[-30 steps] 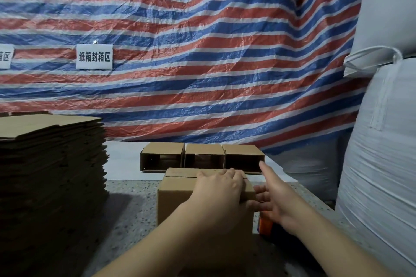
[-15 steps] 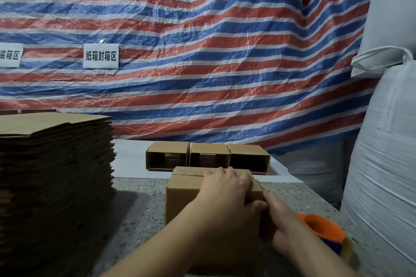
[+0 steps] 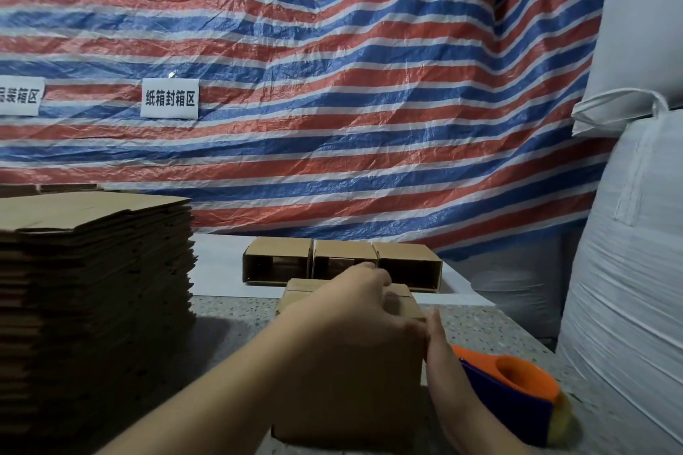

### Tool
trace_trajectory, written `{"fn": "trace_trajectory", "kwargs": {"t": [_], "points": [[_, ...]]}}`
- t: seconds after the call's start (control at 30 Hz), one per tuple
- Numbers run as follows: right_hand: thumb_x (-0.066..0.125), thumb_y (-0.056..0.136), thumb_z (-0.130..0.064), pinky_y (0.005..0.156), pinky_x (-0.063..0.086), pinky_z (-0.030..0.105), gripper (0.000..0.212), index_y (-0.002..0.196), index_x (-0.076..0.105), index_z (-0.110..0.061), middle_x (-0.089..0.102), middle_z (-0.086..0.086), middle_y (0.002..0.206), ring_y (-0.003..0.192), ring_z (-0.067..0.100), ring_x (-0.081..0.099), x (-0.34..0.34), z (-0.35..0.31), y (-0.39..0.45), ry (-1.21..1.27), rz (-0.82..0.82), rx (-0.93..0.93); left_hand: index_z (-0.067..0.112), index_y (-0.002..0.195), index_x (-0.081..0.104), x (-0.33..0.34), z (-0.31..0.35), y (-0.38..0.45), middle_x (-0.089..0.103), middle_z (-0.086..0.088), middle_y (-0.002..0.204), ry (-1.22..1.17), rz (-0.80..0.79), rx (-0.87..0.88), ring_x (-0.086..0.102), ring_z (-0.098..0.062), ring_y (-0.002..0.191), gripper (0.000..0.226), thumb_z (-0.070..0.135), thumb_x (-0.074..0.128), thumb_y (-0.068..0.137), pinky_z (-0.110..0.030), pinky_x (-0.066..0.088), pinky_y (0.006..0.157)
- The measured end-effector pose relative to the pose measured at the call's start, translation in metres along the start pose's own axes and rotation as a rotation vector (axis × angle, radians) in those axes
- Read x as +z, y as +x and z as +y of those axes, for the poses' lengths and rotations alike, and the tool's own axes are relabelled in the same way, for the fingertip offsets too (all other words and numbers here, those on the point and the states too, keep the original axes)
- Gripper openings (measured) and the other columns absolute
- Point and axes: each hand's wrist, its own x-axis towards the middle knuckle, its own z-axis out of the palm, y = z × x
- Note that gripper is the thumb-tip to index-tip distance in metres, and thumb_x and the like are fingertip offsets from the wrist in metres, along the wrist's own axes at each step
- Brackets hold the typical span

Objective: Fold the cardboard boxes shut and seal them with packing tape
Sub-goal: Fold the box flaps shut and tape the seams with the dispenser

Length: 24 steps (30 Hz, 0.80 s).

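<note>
- Nearest: tape dispenser (image 3: 517, 395), orange and dark blue, low on the right, seemingly carried by the right hand (image 3: 441, 362); grasp hidden behind wrist and box, so clenched or loose cannot be told.
- Judged to be brought close so tape can start at the box's right edge.
- Just beyond: cardboard box (image 3: 354, 380) standing on the speckled table (image 3: 236, 321), directly in front, top flaps folded down with the seam running away from the viewer.
- Left hand (image 3: 354, 310) draped over the box's top, fingers curled over the near right corner, grasping the box; probably pinning the flaps flat and steadying the box against the pull of the tape.
- No tape visible on the top as far as can be made out; sealing judged not yet done.
- To the left, close by: tall stack of flat cardboard blanks (image 3: 92, 288), likely kept within reach as supply for the next boxes.
- Farther back: three open boxes (image 3: 342, 264) in a row, side by side and touching, open ends facing forward, lying on a white sheet (image 3: 218, 262); parked clear of the working spot.
- Right side: big white woven sacks (image 3: 628, 288), piled one above another.
- Farthest: striped red, white and blue tarp (image 3: 332, 85) hung as a backdrop, two white signs (image 3: 170, 98) fixed to it, marking the work areas.
</note>
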Motion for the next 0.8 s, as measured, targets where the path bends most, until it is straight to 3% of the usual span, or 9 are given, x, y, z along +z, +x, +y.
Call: {"fn": "trace_trajectory", "kwargs": {"t": [0.07,0.13,0.2,0.3,0.4,0.5,0.63,0.73,0.8], "points": [[0.027,0.074,-0.077,0.094,0.049,0.037,0.051,0.107,0.055,-0.051,0.064,-0.021,0.099,0.101,0.003,0.057,0.002,0.0,-0.005,0.027,-0.021,0.006,0.03,0.116,0.059,-0.006,-0.009,-0.006,0.059,0.011,0.111,-0.183,0.144,-0.019,0.056,-0.004,0.093,0.054,0.069,0.061,0.08,-0.021,0.048,0.075],[0.035,0.077,-0.075,0.101,0.051,0.052,0.06,0.13,0.05,-0.051,0.062,-0.006,0.126,0.12,0.019,0.058,0.003,0.001,-0.011,0.044,-0.05,-0.022,0.028,0.118,0.059,-0.01,-0.022,-0.014,0.062,0.01,0.113,-0.227,0.353,-0.032,0.056,0.0,0.095,0.051,0.067,0.052,0.087,-0.02,0.046,0.077],[0.048,0.086,-0.06,0.092,0.058,0.047,0.07,0.152,0.034,-0.042,0.061,0.003,0.134,0.114,0.023,0.066,0.0,0.002,-0.014,0.027,-0.068,-0.058,0.024,0.129,0.056,-0.009,-0.038,-0.028,0.058,0.012,0.122,-0.23,0.556,-0.089,0.054,-0.004,0.108,0.061,0.067,0.043,0.088,-0.026,0.046,0.089],[0.061,0.095,-0.028,0.07,0.062,0.03,0.068,0.152,0.026,-0.04,0.064,0.004,0.125,0.102,0.021,0.071,-0.005,0.009,-0.014,-0.056,-0.071,-0.091,0.024,0.133,0.05,0.007,-0.065,-0.058,0.055,0.01,0.124,-0.414,0.718,-0.299,0.051,-0.007,0.112,0.076,0.075,0.031,0.08,-0.032,0.048,0.091],[0.063,0.097,-0.026,0.066,0.059,0.026,0.066,0.147,0.025,-0.044,0.059,-0.003,0.125,0.105,0.017,0.065,-0.003,0.018,-0.013,-0.13,-0.05,-0.094,0.026,0.119,0.054,0.032,-0.08,-0.082,0.061,0.009,0.113,-0.664,0.605,-0.484,0.056,-0.004,0.099,0.065,0.073,0.028,0.081,-0.034,0.047,0.083],[0.067,0.093,-0.036,0.067,0.058,0.023,0.056,0.135,0.033,-0.044,0.053,-0.016,0.12,0.102,0.007,0.059,0.009,0.01,-0.009,-0.149,0.049,-0.161,0.033,0.11,0.054,0.041,-0.077,-0.087,0.06,0.016,0.103,-0.779,0.586,-0.482,0.055,-0.001,0.096,0.036,0.06,0.038,0.093,-0.034,0.047,0.082],[0.067,0.085,-0.061,0.089,0.056,0.041,0.065,0.133,0.047,-0.022,0.06,-0.001,0.124,0.11,0.019,0.06,0.026,-0.017,0.008,-0.288,0.31,-0.169,0.033,0.093,0.058,0.019,-0.086,-0.075,0.063,0.015,0.097,-0.822,0.636,-0.504,0.056,0.0,0.09,0.017,0.046,0.049,0.099,-0.024,0.041,0.065],[0.058,0.088,-0.069,0.076,0.053,0.037,0.065,0.124,0.055,-0.015,0.064,0.003,0.114,0.1,0.021,0.061,0.039,-0.036,0.026,-0.326,0.294,-0.035,0.028,0.1,0.059,0.002,-0.105,-0.063,0.062,0.008,0.098,-0.75,0.582,-0.575,0.057,-0.007,0.087,0.009,0.035,0.053,0.097,-0.023,0.041,0.058],[0.047,0.096,-0.065,0.091,0.051,0.039,0.065,0.131,0.056,-0.011,0.062,0.009,0.127,0.112,0.026,0.059,0.048,-0.037,0.041,-0.33,0.229,0.087,0.02,0.1,0.059,-0.002,-0.12,-0.057,0.064,-0.003,0.096,-0.732,0.519,-0.66,0.06,-0.018,0.083,0.011,0.026,0.053,0.094,-0.027,0.046,0.058]]}}
